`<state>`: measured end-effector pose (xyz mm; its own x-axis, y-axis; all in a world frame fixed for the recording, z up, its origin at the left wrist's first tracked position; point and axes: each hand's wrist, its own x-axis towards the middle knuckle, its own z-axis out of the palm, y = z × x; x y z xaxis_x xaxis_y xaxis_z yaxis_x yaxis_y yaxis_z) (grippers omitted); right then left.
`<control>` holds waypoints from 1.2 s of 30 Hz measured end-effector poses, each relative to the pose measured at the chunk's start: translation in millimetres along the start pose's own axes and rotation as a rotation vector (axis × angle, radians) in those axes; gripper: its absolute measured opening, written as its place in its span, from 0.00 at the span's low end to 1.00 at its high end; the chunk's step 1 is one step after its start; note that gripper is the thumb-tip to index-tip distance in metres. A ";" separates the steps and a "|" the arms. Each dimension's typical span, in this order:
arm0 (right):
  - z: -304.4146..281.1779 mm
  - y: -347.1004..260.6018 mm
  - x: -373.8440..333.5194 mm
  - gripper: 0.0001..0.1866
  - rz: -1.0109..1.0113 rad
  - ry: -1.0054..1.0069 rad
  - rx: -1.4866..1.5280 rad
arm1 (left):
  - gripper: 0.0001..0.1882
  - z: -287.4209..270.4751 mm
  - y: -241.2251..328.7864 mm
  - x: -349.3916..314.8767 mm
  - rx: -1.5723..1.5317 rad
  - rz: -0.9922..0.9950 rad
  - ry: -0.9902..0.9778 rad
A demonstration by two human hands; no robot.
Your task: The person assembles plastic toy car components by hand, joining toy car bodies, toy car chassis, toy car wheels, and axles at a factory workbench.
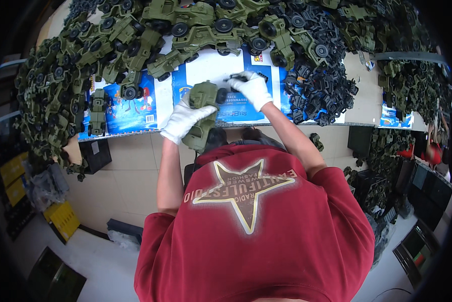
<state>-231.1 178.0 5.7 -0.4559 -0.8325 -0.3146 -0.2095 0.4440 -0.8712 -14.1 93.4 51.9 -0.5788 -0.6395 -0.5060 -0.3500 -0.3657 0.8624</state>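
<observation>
My left hand (183, 120), in a white glove, is wrapped round an olive-green toy military vehicle (204, 94) over the table's front edge. One black wheel (221, 95) shows on the vehicle's right side. Also gloved in white, my right hand (254, 90) is closed just to the right of the vehicle, apart from it. A small black plastic part (234, 78) sticks out at its fingertips; its exact shape is hard to make out. Beneath both hands lies blue and white printed cardboard (213, 68).
Heaps of green toy vehicles (206, 38) line the table's back and left. A pile of black plastic parts (319, 85) lies to the right. One vehicle (98, 111) rests apart at the left front. Yellow crates (62, 219) stand on the floor at left.
</observation>
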 end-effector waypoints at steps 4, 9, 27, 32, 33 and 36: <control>-23.3 -24.8 5.4 0.19 0.084 -0.294 0.521 | 0.36 5.2 28.7 -9.5 -0.189 0.071 -0.269; -78.2 -43.8 -22.1 0.36 -0.129 -0.713 0.501 | 0.38 17.6 48.3 -10.9 -0.101 -0.006 -0.391; -80.2 -3.9 -42.4 0.31 -0.066 -0.330 0.732 | 0.37 57.1 85.0 -16.5 -0.032 0.000 -0.363; -89.2 -21.6 -44.9 0.28 0.005 -0.491 0.866 | 0.38 52.9 82.4 -16.2 0.002 0.092 -0.415; -92.7 -24.9 -46.0 0.29 0.004 -0.559 0.828 | 0.39 53.2 81.9 -16.0 0.039 0.135 -0.414; -102.1 -7.4 -35.3 0.31 0.056 -0.605 0.825 | 0.40 49.2 76.8 -12.5 0.103 0.200 -0.457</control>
<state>-301.8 237.9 61.7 0.1136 -0.9467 -0.3015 0.5637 0.3113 -0.7651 -70.0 106.5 123.8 -0.8968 -0.3210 -0.3044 -0.2565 -0.1833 0.9490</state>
